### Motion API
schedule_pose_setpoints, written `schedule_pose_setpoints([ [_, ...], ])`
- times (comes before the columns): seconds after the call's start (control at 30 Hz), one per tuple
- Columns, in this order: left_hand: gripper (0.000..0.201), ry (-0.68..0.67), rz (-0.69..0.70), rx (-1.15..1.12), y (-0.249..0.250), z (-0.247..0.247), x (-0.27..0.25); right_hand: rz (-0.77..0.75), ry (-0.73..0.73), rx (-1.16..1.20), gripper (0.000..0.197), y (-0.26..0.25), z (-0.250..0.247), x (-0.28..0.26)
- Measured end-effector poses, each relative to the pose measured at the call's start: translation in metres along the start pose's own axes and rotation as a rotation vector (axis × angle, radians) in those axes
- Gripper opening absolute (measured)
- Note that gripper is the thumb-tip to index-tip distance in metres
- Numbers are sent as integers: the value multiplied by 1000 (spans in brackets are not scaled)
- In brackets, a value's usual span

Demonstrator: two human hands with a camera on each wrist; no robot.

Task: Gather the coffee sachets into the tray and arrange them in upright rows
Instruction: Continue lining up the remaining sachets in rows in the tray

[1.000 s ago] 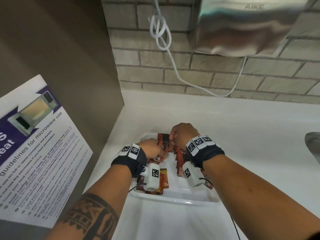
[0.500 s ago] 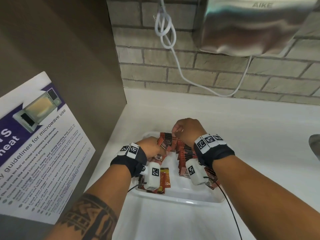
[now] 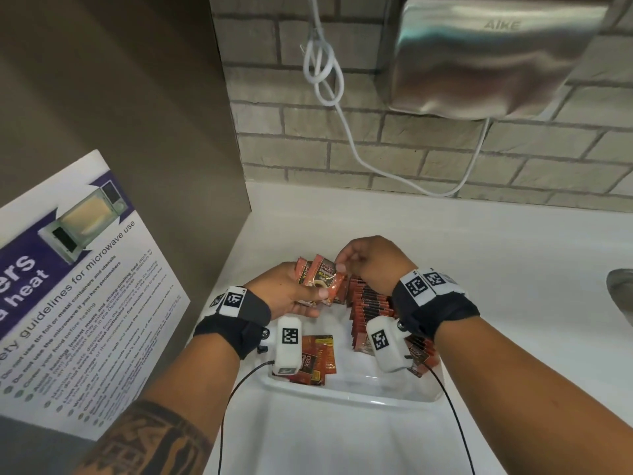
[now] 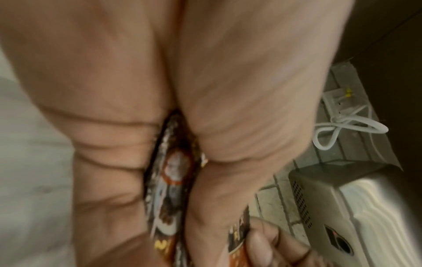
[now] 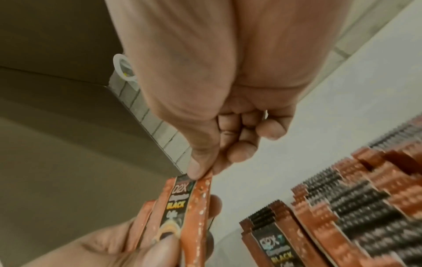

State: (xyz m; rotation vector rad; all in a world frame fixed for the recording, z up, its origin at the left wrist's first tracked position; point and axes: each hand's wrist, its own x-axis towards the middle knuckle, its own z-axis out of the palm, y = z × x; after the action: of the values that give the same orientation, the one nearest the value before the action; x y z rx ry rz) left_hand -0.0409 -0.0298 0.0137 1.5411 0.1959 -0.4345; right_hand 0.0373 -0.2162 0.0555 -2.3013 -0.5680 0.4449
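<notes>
White counter (image 3: pixel 513 269) open rightward; both hands grip sachets (image 3: pixel 322 279) above tray (image 3: pixel 359 395).

light: soft and even, fairly bright
glare: shiny streaks on the metal dryer (image 3: pixel 493 60), upper right
blur: both wrist views smeared
edges: head view bends outward

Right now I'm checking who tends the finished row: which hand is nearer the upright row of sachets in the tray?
Right. The right hand is just above the upright row, at its far end; the left hand holds sachets off to the row's left.
</notes>
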Motion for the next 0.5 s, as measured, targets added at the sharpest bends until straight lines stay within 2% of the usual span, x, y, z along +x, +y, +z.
schedule_pose_setpoints([
  [0.1, 23, 77, 10, 71, 0, 1, -1, -4, 12, -47, 6, -6, -4, 3],
  [0.2, 25, 153, -117, 194, 0, 0, -3, -10, 39, -137, 16, -8, -6, 4],
  [0.27, 29, 203, -265, 428, 2, 0, -5, -5, 39, -188, 22, -8, -6, 4],
  [0.33, 27, 251, -348, 715, 5, 0, -7, 14, 30, -228, 26, -7, -5, 4],
  [0.43, 21, 281, -296, 962, 13, 6, -7, 52, 6, -288, 24, -5, 1, 6],
  [0.5, 27, 194, -258, 1055, 18, 13, -5, 72, 13, -345, 23, -3, 8, 9],
])
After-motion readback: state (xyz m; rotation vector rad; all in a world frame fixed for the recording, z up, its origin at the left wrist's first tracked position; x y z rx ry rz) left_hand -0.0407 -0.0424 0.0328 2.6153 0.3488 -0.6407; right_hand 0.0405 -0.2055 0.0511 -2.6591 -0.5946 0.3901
